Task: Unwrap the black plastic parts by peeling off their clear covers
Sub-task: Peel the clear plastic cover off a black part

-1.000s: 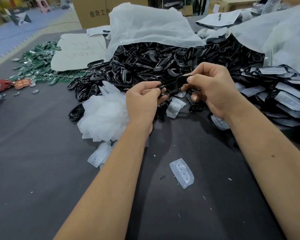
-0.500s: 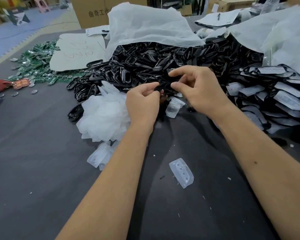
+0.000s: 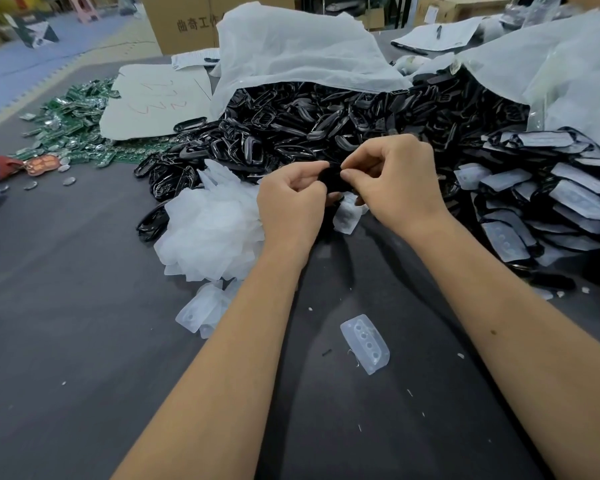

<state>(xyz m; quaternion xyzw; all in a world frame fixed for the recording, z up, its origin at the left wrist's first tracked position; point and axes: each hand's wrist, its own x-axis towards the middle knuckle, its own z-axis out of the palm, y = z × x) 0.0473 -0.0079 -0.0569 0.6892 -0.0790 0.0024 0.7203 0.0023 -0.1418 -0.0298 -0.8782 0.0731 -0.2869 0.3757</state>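
Cover pile [image 3: 210,233] left of hands, parts heap [image 3: 326,119] behind, loose cover [image 3: 365,342] nearest.

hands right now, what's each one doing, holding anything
Left hand: pinching the black plastic part.
Right hand: pinching the same part from the other side.

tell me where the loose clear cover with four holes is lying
In the head view, the clear cover lies alone on the dark table, between the forearms.

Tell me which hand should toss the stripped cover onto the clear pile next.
Left, probably. The left hand sits right beside the heap of peeled clear covers, while the right hand is on the far side, nearer the still-wrapped parts. Both hands pinch the black part.
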